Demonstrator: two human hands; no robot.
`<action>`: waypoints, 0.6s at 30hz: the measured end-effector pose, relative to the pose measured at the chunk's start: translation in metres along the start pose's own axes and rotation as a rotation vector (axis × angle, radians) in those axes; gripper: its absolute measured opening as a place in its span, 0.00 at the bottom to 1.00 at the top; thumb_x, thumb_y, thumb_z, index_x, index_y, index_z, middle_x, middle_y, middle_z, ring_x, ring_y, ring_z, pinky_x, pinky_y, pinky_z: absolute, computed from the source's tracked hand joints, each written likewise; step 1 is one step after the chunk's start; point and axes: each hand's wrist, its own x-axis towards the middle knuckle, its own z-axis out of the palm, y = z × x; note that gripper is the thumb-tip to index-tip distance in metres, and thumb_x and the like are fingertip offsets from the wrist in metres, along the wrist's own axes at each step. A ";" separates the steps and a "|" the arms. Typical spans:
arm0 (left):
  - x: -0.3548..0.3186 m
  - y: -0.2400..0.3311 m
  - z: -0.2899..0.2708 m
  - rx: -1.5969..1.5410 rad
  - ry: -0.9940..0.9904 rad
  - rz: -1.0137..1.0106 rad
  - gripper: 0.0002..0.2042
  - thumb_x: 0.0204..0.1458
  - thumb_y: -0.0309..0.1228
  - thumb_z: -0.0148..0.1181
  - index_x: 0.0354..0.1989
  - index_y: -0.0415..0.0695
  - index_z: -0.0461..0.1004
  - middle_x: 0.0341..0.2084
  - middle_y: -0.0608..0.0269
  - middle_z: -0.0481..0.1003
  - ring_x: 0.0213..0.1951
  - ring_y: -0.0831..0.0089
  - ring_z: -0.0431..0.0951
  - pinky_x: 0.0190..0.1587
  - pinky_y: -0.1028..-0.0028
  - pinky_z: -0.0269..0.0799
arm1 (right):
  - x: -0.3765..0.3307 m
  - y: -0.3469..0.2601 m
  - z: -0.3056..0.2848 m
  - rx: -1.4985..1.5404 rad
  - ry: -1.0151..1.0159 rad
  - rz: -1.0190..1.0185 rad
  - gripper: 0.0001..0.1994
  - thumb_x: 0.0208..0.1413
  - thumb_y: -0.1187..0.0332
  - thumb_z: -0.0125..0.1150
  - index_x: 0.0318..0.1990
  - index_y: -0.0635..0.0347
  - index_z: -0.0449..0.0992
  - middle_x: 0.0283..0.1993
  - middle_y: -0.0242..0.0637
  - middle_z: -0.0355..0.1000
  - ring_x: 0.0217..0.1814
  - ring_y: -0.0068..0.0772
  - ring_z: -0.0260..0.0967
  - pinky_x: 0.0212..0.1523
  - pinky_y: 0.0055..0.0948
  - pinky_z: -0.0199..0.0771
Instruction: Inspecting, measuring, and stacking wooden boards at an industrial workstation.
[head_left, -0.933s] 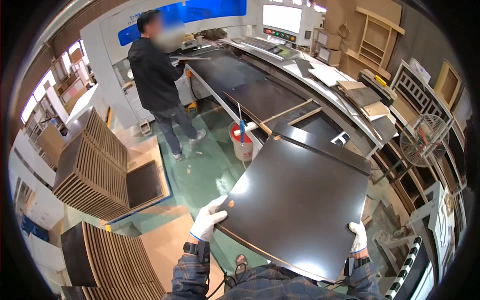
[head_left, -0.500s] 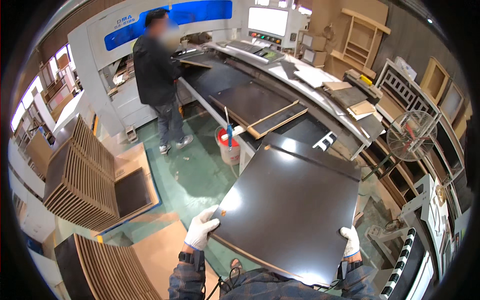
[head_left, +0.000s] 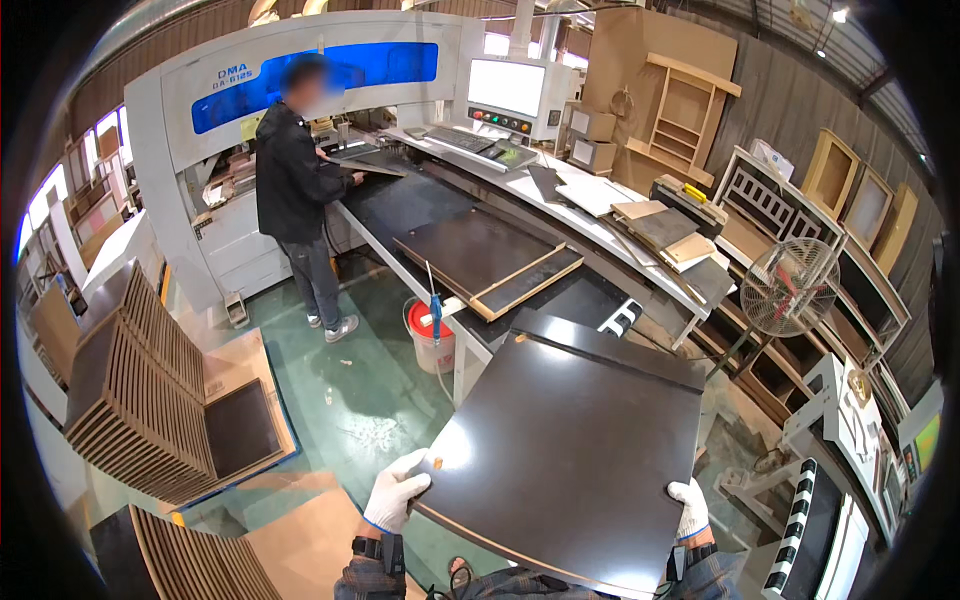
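Observation:
Between my gloved hands is a large, glossy dark brown panel (head_left: pixel 560 450) with a pale raw edge. A narrower dark strip (head_left: pixel 610 346) runs along its far end; whether it is a separate piece I cannot tell. My left hand (head_left: pixel 397 490) grips the panel's left edge, thumb on top, beside a small light brown mark. The right hand (head_left: pixel 688 508) holds the opposite edge, its thumb also on the face. Fingers under the panel are hidden. Just beyond, a dark board with light edging (head_left: pixel 490 250) lies on the black worktable (head_left: pixel 400 205).
A person in black (head_left: pixel 295 180) stands at the blue-windowed machine (head_left: pixel 310 85), hands on a board. A red-and-white bucket (head_left: pixel 432 345) stands under the table's corner. Stacked panels (head_left: pixel 140 380) fill the left, more curved stacks (head_left: pixel 190 560) lie nearer. A fan (head_left: pixel 790 287) stands right.
My view has tilted up and shifted somewhat, so the surroundings sit lower and further left. Both hands keep their hold on the panel. The other person's hands now show on a board.

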 end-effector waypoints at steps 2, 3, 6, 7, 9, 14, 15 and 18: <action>-0.002 0.007 0.007 0.025 0.003 0.033 0.27 0.54 0.18 0.64 0.65 0.32 0.72 0.56 0.55 0.80 0.53 0.70 0.81 0.58 0.70 0.76 | -0.005 0.007 -0.012 -0.031 0.021 -0.004 0.25 0.54 0.72 0.64 0.61 0.67 0.73 0.53 0.39 0.79 0.51 0.36 0.78 0.54 0.36 0.81; -0.003 0.008 0.007 0.024 0.017 0.025 0.27 0.54 0.18 0.64 0.65 0.32 0.72 0.56 0.55 0.80 0.53 0.70 0.81 0.58 0.70 0.76 | -0.009 -0.005 0.004 0.012 -0.001 0.005 0.25 0.53 0.72 0.64 0.61 0.67 0.73 0.53 0.39 0.79 0.52 0.36 0.78 0.54 0.36 0.81; 0.001 0.005 0.002 0.088 -0.029 0.029 0.29 0.55 0.23 0.64 0.67 0.31 0.70 0.60 0.54 0.77 0.57 0.67 0.79 0.62 0.68 0.74 | -0.021 -0.015 0.025 0.076 -0.032 0.013 0.26 0.53 0.71 0.65 0.61 0.67 0.73 0.54 0.40 0.78 0.52 0.37 0.78 0.53 0.37 0.82; 0.004 0.004 0.001 0.087 -0.024 0.024 0.29 0.55 0.23 0.64 0.67 0.31 0.70 0.60 0.54 0.77 0.57 0.67 0.79 0.62 0.68 0.74 | -0.023 -0.019 0.033 0.099 -0.045 -0.001 0.26 0.53 0.71 0.66 0.61 0.67 0.73 0.54 0.40 0.78 0.52 0.37 0.79 0.53 0.37 0.82; 0.008 0.004 0.006 0.025 -0.028 0.017 0.27 0.54 0.19 0.63 0.66 0.32 0.72 0.58 0.54 0.79 0.57 0.69 0.79 0.61 0.69 0.74 | -0.025 -0.023 0.042 0.125 -0.018 0.008 0.27 0.52 0.70 0.67 0.61 0.67 0.73 0.54 0.40 0.78 0.53 0.38 0.79 0.54 0.39 0.83; 0.034 0.012 0.026 0.292 -0.044 0.132 0.28 0.55 0.22 0.62 0.67 0.32 0.71 0.58 0.58 0.78 0.56 0.71 0.78 0.60 0.70 0.73 | -0.006 -0.017 0.019 0.090 0.015 -0.012 0.27 0.53 0.70 0.66 0.61 0.66 0.72 0.54 0.40 0.78 0.53 0.38 0.78 0.55 0.39 0.82; 0.036 0.026 0.035 0.339 -0.072 0.185 0.27 0.54 0.23 0.63 0.64 0.31 0.72 0.57 0.58 0.79 0.56 0.71 0.78 0.61 0.70 0.72 | -0.006 -0.020 0.019 0.109 0.023 -0.031 0.26 0.53 0.70 0.66 0.62 0.66 0.72 0.55 0.40 0.77 0.53 0.37 0.78 0.55 0.39 0.82; 0.051 0.042 0.049 0.178 -0.089 0.124 0.27 0.52 0.25 0.65 0.64 0.33 0.72 0.57 0.58 0.78 0.57 0.70 0.77 0.61 0.70 0.72 | 0.016 -0.019 0.019 0.074 0.104 -0.047 0.27 0.55 0.70 0.65 0.63 0.65 0.71 0.55 0.38 0.76 0.55 0.34 0.75 0.57 0.39 0.79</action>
